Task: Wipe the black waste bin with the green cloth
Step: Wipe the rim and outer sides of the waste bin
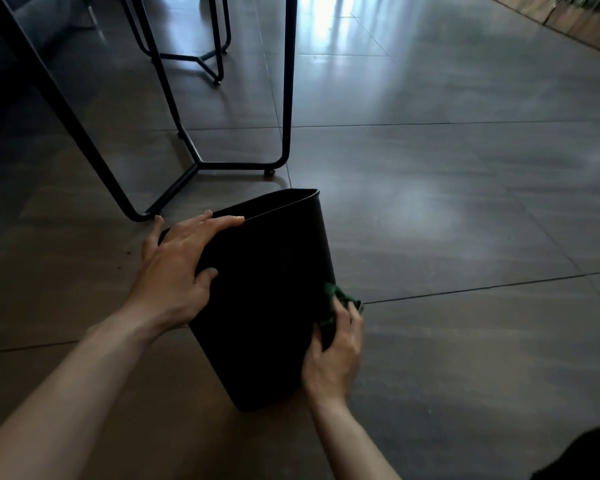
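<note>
I see the black waste bin on the tiled floor, tipped so its open mouth points away from the camera, toward the metal table legs. Its base sits nearest me. Whether it lies flat or is only tilted, I cannot tell.

Left hand: fingers spread wide, palm laid over the bin's upper left edge near the rim, thumb pressed on the broad dark face. It grips the corner and steadies the bin.

Right hand: at the bin's right side wall, low toward the base. Fingers curl over the green cloth, which is bunched and pressed against that wall. Only part of the cloth shows above the fingertips; the rest is hidden under the hand.

Both forearms are bare and reach in from the lower edge of the view.

A second set of black legs stands farther back. Bright light reflects off the far tiles. A dark shape fills the bottom right corner; I cannot identify it.
</note>
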`<state>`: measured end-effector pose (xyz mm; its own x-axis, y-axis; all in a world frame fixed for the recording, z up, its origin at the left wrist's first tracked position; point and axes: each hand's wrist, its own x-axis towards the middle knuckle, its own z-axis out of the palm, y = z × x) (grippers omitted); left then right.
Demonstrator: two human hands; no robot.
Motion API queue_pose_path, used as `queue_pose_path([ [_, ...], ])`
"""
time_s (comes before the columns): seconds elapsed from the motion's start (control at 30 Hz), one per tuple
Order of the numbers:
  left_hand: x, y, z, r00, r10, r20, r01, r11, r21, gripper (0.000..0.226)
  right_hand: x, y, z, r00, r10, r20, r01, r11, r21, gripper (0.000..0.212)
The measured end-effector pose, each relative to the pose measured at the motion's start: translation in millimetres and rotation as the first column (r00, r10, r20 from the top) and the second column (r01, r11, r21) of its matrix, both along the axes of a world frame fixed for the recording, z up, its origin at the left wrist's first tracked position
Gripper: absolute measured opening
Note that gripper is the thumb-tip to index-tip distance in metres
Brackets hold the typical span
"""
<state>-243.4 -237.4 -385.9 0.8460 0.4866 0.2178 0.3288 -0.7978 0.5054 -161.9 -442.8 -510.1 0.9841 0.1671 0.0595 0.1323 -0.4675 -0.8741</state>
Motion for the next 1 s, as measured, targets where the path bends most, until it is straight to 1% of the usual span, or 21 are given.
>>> queue_pose_path([
  [0.03, 0, 0, 0, 1.0, 0.0, 0.0, 0.0, 1.0, 0.002, 0.096, 6, 11, 11, 0.999, 0.005, 0.033, -0.006, 1.0, 0.022, 0.056],
  [0.1, 1, 1, -1, 1.0, 0.004, 0.0, -0.004, 1.0, 0.012, 0.096, 10, 29, 28, 0.984, 0.103, 0.142, -0.107, 0.994, 0.02, 0.058],
  [0.17, 2, 1, -1, 1.0, 0.012, -0.003, -0.012, 1.0, 0.027, 0.094, 1, 41, 38, 0.909, 0.275, 0.313, -0.267, 0.961, -0.07, 0.064],
  [0.2, 3, 0, -1, 1.0, 0.016, -0.005, -0.016, 0.999, 0.032, 0.094, -8, 43, 37, 0.834, 0.383, 0.398, -0.351, 0.924, -0.154, 0.064],
  [0.27, 3, -1, 1, 1.0, 0.02, -0.006, -0.02, 1.0, 0.024, 0.093, -26, 37, 22, 0.608, 0.61, 0.509, -0.491, 0.792, -0.362, 0.057],
  [0.33, 3, -3, 2, 1.0, -0.008, -0.004, 0.008, 1.0, 0.013, 0.093, -36, 19, 2, 0.37, 0.762, 0.531, -0.529, 0.643, -0.554, 0.048],
  [0.37, 3, -5, 2, 1.0, -0.029, -0.001, 0.029, 1.0, 0.01, 0.093, -36, 7, -6, 0.303, 0.791, 0.532, -0.516, 0.605, -0.606, 0.045],
  [0.4, 3, -5, 2, 0.999, -0.043, 0.002, 0.043, 0.999, 0.005, 0.094, -33, -3, -9, 0.3, 0.792, 0.532, -0.504, 0.605, -0.616, 0.044],
  [0.43, 3, -5, 2, 0.999, -0.046, 0.006, 0.046, 0.999, -0.002, 0.094, -27, -9, -9, 0.366, 0.763, 0.533, -0.491, 0.645, -0.586, 0.049],
  [0.47, 3, -4, 2, 0.999, -0.042, 0.009, 0.042, 0.999, -0.007, 0.094, -20, -10, -5, 0.487, 0.698, 0.525, -0.466, 0.716, -0.52, 0.06],
  [0.5, 3, -3, 2, 0.999, -0.036, 0.009, 0.036, 0.999, -0.008, 0.094, -12, -6, 3, 0.633, 0.598, 0.492, -0.422, 0.799, -0.428, 0.073],
  [0.53, 3, -3, 2, 0.999, -0.031, 0.006, 0.031, 0.999, -0.008, 0.094, -3, 0, 14, 0.748, 0.494, 0.444, -0.372, 0.865, -0.336, 0.081],
  [0.57, 3, -2, 2, 1.0, -0.027, 0.001, 0.027, 1.0, -0.009, 0.094, 6, 10, 26, 0.806, 0.423, 0.414, -0.339, 0.903, -0.263, 0.082],
  [0.6, 3, -3, 2, 1.0, -0.023, -0.002, 0.023, 1.0, -0.013, 0.094, 14, 21, 38, 0.823, 0.393, 0.409, -0.331, 0.918, -0.217, 0.079],
  [0.63, 4, -3, 3, 1.0, -0.019, -0.002, 0.019, 1.0, -0.015, 0.094, 21, 32, 50, 0.813, 0.399, 0.424, -0.344, 0.917, -0.203, 0.076],
  [0.7, 3, -3, 3, 1.0, -0.021, -0.001, 0.021, 1.0, -0.008, 0.096, 28, 47, 64, 0.73, 0.471, 0.496, -0.389, 0.882, -0.265, 0.07],
  [0.8, 2, -3, 4, 0.999, -0.036, -0.009, 0.036, 0.999, 0.002, 0.096, 19, 44, 54, 0.534, 0.623, 0.572, -0.46, 0.781, -0.422, 0.054],
  [0.9, 3, -4, 4, 0.999, -0.044, -0.027, 0.044, 0.999, -0.002, 0.092, 6, 7, 17, 0.327, 0.75, 0.575, -0.468, 0.657, -0.59, 0.046],
  [0.93, 4, -4, 5, 0.999, -0.044, -0.027, 0.044, 0.999, -0.008, 0.092, 5, -7, 6, 0.298, 0.773, 0.56, -0.458, 0.631, -0.627, 0.046],
  [0.97, 4, -4, 5, 0.999, -0.043, -0.026, 0.043, 0.999, -0.014, 0.092, 7, -18, 1, 0.322, 0.77, 0.551, -0.448, 0.637, -0.628, 0.048],
  [1.0, 5, -4, 5, 0.999, -0.042, -0.025, 0.042, 0.999, -0.018, 0.092, 12, -24, 1, 0.403, 0.731, 0.551, -0.438, 0.682, -0.586, 0.054],
])
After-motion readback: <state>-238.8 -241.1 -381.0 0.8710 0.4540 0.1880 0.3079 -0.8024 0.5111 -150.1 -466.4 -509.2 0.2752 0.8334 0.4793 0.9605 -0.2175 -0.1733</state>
